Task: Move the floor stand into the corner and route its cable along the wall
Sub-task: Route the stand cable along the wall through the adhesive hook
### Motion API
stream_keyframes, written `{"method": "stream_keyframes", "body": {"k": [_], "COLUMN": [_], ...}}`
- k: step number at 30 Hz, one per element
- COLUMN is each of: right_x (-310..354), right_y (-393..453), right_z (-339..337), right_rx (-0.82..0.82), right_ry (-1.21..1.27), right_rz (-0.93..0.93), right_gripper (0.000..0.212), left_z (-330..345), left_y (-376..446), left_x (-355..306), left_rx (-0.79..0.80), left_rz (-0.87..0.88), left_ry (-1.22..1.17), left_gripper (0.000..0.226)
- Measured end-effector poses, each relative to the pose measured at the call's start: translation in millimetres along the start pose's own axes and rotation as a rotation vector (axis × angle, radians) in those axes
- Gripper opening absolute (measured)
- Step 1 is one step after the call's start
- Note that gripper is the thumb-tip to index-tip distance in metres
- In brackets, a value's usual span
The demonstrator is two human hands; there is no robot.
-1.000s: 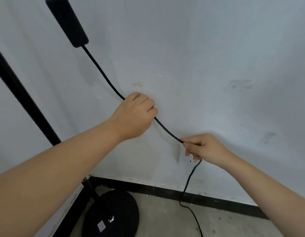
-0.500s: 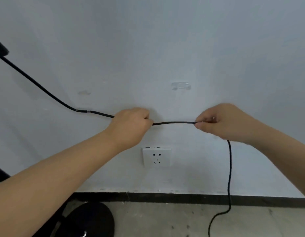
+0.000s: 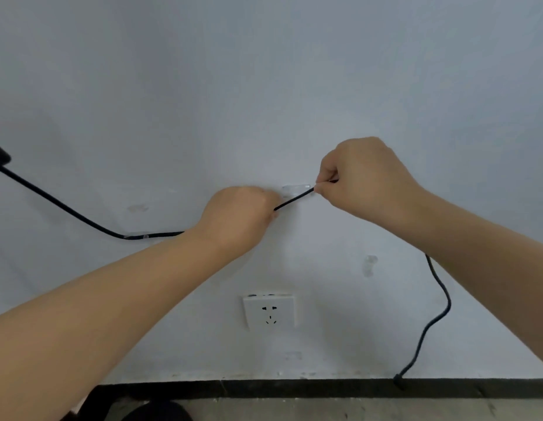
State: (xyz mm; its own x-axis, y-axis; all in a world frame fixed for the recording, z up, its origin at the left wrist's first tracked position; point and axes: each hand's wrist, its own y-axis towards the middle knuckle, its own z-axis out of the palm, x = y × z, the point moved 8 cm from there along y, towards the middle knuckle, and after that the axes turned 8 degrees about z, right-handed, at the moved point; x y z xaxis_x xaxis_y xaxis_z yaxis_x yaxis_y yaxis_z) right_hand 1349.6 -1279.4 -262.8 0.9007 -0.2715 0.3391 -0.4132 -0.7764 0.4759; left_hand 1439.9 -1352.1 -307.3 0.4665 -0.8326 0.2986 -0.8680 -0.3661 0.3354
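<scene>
1. The white wall (image 3: 264, 86) fills nearly everything ahead; above my hands it is bare, so there is room to run the line either way along it.
2. The floor stand's round base (image 3: 156, 413) just shows at the bottom edge, left of centre, below the dark skirting (image 3: 294, 388).
3. The black cable (image 3: 66, 208) comes down from an inline block at the left edge, passes through a clear clip (image 3: 136, 237) already holding it to the wall, then disappears behind my left hand (image 3: 237, 217).
4. My left hand's grip is clenched on the cable, keeping it taut, I judge, so the short span stays straight.
5. My right hand (image 3: 364, 180) pinches the cable between thumb and fingertip, aiming it at the second clear clip (image 3: 296, 188) just beside it.
6. The slack hangs free past my right forearm to the skirting, well right of the wall socket (image 3: 268, 311).
</scene>
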Motion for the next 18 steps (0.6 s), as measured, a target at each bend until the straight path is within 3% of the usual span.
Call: {"method": "stream_keyframes", "body": {"k": [8,13,18], "right_x": [4,-7,-47], "right_y": [13,7,-10], "right_z": [-15,-23,-28], "right_rx": [-0.052,-0.144,-0.225], "right_ry": [-0.016,0.034,0.331], "right_rz": [-0.009,-0.062,0.034], "right_gripper": [0.01,0.012,0.008], "left_z": [-29,-38,-50], "left_y": [5,-4,-2], "left_x": [-6,-18,-38], "left_rx": [-0.256,-0.417,-0.498], "left_rz": [-0.036,0.055,0.214], "left_ry": [-0.241,-0.169,-0.073], "left_gripper": [0.029,0.025,0.023]}}
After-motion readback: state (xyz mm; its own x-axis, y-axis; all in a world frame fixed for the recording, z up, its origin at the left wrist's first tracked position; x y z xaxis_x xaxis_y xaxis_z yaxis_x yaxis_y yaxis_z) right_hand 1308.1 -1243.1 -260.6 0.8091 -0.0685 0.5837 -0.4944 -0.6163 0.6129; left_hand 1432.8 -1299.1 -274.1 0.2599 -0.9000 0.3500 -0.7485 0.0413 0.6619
